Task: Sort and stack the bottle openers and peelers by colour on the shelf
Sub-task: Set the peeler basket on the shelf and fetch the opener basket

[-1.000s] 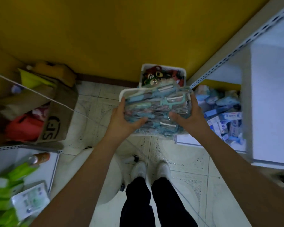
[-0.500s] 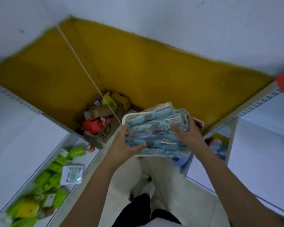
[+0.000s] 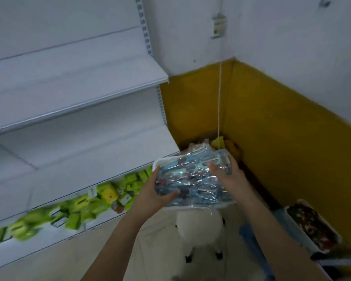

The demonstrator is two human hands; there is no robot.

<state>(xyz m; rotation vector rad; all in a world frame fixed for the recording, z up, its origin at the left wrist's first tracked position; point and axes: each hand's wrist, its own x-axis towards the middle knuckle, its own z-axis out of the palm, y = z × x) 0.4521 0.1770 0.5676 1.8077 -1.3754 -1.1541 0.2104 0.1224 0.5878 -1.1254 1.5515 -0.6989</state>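
A white tray point(image 3: 159, 161) heaped with several blue peelers point(image 3: 193, 179) in clear wrappers is held in mid-air in front of me. My left hand point(image 3: 157, 192) grips the tray's left side, thumb lying over the packets. My right hand point(image 3: 227, 176) grips the right side, fingers curled over the top of the heap. Several green packaged items point(image 3: 79, 207) lie in a row on a lower white shelf point(image 3: 49, 242) to the left. A second white tray point(image 3: 290, 220) with dark red items sits low at the right.
White shelf boards point(image 3: 75, 106) rise in steps on the left. A yellow wall point(image 3: 282, 142) closes the corner behind the tray, with a thin cord point(image 3: 219, 102) hanging down it. A white stool point(image 3: 199, 228) stands on the tiled floor below my arms.
The view has swung left from the floor and right-hand shelf to the left-hand shelves. Both hands keep hold of the tray of blue peelers, which has come up and leftward with them.
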